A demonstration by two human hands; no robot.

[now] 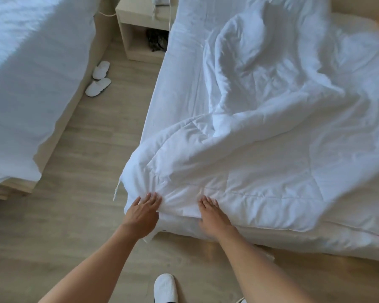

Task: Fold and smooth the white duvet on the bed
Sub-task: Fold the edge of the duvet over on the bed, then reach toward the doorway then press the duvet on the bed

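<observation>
Rumpled white quilted duvet point(260, 136) heaped on the white-sheeted bed point(184, 68), corner overhanging its foot; left hand point(141, 212) and right hand point(212, 215) flat, fingers straight, pressing that edge.

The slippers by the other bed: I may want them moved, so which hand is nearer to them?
Left. The left hand rests on the duvet corner, on the side facing the slippers; the right hand lies farther along the edge.
</observation>
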